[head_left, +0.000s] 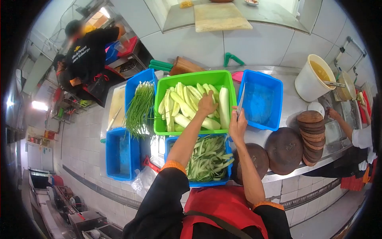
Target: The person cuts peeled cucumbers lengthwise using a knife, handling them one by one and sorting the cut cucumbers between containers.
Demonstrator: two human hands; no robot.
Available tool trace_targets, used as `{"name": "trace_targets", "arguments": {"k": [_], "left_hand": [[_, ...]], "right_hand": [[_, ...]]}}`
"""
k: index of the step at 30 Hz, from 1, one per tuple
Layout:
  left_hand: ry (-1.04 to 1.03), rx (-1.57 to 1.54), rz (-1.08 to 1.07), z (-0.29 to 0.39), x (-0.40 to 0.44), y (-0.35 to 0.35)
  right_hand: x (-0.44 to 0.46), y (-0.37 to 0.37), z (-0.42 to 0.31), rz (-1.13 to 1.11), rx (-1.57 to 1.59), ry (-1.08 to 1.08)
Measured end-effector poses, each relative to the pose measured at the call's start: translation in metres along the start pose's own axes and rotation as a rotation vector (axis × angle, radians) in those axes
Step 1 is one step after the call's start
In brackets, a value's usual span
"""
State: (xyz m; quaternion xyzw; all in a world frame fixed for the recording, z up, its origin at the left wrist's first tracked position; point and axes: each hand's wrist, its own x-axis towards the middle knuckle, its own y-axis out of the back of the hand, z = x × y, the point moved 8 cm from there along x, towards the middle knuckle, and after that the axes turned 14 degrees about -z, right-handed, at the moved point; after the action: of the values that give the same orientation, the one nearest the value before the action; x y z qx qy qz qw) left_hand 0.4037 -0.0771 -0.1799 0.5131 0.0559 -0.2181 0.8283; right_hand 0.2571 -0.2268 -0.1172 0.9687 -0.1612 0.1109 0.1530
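Centrally in the head view, the left grip (207, 104) was loosely opened, its fingers parted and laid on pale, peeled vegetables (181, 103); whether one was pinched underneath could not be told. By the right grip (238, 124), closed and narrow, a knife (241, 96) was held by its handle, with the thin, bright blade pointed away from the body, between the green basin (193, 75) and the blue basin (260, 99) on the right. The peeled vegetables were heaped inside the green basin, smooth, moist-looking and elongated, with one thick, straight piece laid along its right wall.

Nearer the body, flat, curled green peels (209, 159) were piled in another blue tub (199, 184). To the left, slender green stalks (140, 103) were draped over the edge of a blue container (129, 89). All were supported on a shiny metal tabletop (286, 103). On the right, dark, rough-surfaced round slabs (283, 150) were set down flat, beside a leaning row of brown discs (312, 135); farther back, a white plastic bucket (308, 85) was placed.
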Motion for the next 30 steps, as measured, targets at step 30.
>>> {"name": "trace_targets", "arguments": {"k": [30], "left_hand": [[-0.423,0.298,0.093,0.01,-0.022,0.116]], "right_hand": [[0.0,0.001,0.007,0.008,0.029,-0.03]]}}
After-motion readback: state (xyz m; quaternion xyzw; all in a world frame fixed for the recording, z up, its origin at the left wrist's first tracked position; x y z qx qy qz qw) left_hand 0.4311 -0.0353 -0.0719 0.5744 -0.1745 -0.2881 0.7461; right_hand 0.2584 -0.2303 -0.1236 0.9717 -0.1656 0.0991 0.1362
